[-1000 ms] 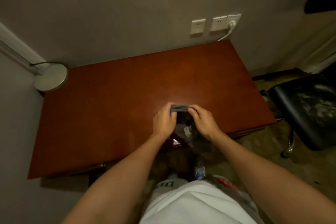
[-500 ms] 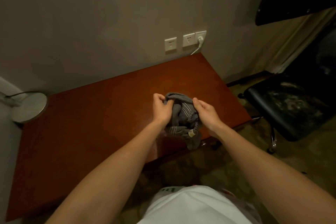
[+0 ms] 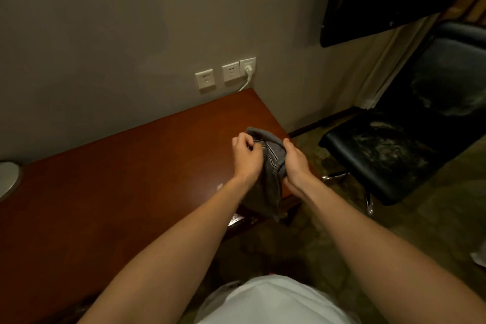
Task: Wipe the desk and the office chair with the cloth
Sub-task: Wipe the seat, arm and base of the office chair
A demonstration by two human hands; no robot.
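One cloth (image 3: pixel 273 166), grey, soft, faintly striped, is bunched into a long roll. Its long axis is held roughly upright, and the lower end is hung over the near right edge of the surface (image 3: pixel 131 179), which is smooth, glossy, reddish-brown wood. The cloth's upper part is gripped from either side by the left hand (image 3: pixel 247 158) and the right hand (image 3: pixel 295 166), fingers curled. One office chair (image 3: pixel 381 155), black with worn padding, is placed right of the surface.
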